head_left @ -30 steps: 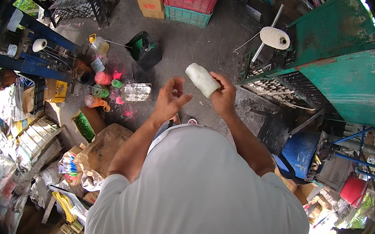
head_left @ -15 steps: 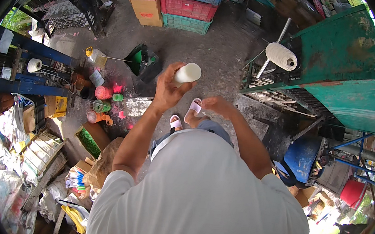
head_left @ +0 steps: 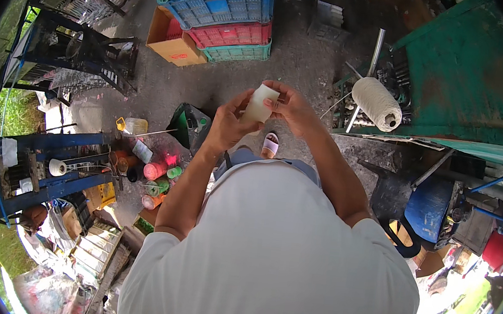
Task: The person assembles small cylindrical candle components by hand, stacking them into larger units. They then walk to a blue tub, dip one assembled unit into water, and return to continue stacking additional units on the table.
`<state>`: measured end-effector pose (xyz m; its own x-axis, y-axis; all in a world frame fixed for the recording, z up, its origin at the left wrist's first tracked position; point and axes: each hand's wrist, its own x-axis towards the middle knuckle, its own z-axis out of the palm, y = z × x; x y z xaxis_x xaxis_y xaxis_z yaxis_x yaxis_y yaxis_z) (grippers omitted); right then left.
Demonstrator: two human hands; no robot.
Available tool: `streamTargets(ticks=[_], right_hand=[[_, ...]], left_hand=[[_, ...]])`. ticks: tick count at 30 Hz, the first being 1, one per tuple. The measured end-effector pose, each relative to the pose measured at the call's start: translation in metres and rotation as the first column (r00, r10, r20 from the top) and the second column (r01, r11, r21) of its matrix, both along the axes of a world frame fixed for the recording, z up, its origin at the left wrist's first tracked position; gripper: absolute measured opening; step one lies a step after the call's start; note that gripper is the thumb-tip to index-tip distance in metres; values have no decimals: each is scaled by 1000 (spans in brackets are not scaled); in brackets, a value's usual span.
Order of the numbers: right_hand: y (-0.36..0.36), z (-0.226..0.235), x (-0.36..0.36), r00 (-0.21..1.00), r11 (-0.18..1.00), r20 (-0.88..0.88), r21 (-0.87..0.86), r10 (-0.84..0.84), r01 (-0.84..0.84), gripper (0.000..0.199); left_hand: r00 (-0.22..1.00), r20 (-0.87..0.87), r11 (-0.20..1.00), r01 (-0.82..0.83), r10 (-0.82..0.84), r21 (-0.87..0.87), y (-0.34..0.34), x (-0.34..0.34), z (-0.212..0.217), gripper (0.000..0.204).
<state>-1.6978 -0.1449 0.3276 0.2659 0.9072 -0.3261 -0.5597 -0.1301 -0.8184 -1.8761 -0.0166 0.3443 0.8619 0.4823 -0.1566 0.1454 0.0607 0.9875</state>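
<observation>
Your left hand (head_left: 228,124) wraps around the lower side of a small white spool (head_left: 259,104), fingers closed on it, while your right hand (head_left: 294,105) pinches its top end between thumb and fingertips; the spool sits upright between both hands, held in the air in front of your chest. You seem to be working at the spool's end, perhaps finding the thread, so any next move calls for a steady left grip and fine fingertip work. Just right, a large cream yarn cone (head_left: 377,103) sits on the green machine (head_left: 474,76). Left and nearer, coloured spools (head_left: 157,175) lie on the floor (head_left: 311,59); farther off stand stacked crates (head_left: 229,17).
</observation>
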Motion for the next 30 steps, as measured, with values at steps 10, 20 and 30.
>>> streamTargets(ticks=[10,20,30], right_hand=[[108,-15,138,900,874,-436,427,-28,234,56],[183,-126,302,900,891,-167,-297,-404,345,42],[171,-222,443,820,542,97,-705,-564,456,43]], left_hand=[[1000,21,923,-12,22,-384,148,88,-61,55],[588,-795,830,-511,146,-225,280,-39,-313,21],[568,-774,741,-641,281,-201,270,-19,-298,18]])
